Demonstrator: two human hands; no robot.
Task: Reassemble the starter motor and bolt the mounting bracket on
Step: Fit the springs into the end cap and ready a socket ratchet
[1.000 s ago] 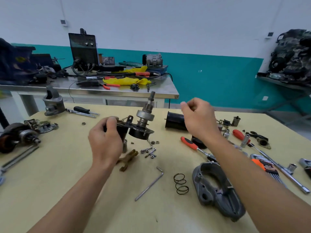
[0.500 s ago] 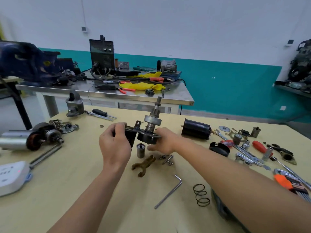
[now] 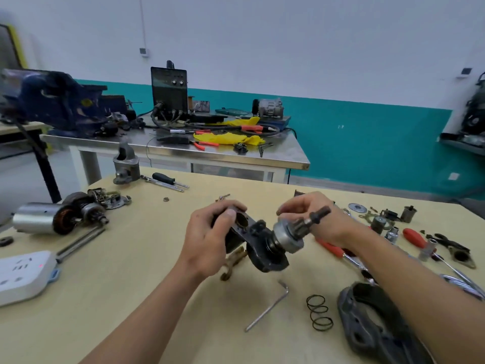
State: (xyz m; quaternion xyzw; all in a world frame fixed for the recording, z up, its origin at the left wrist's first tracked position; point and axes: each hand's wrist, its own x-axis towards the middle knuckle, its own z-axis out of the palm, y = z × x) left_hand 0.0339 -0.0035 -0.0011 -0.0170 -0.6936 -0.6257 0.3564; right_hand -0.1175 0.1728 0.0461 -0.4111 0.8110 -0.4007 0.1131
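Half a second ago the drive assembly (image 3: 262, 248) stood on the table (image 3: 131, 298) with its pinion shaft (image 3: 316, 216) pointing straight up. Now I have it lifted clear of the surface, at the centre of the frame, and tipped over so the shaft points to the right and slightly up. My left hand (image 3: 210, 237) grips the black body at its left end, fingers wrapped over the top and thumb pressed beside the round bore. My right hand (image 3: 312, 216) has come up from the base of the part and sits behind the shaft. Its fingers are curled and its fingertips (image 3: 282, 212) are drawn together just above the grey clutch drum. I cannot tell whether they actually pinch the drum or only hover over it. Tipping the piece up looks to me like checking the bore and how freely the pinion moves before anything else goes on, so reassembly is at an early stage. The brass fork lever (image 3: 232, 261) lies on the table directly under the part, and the spring (image 3: 319, 312) and hex key (image 3: 267, 307) lie lower right of it. The armature (image 3: 52, 219) rests at the left edge. The grey casting (image 3: 372, 327) at lower right, likely the mounting bracket, is not yet fitted.
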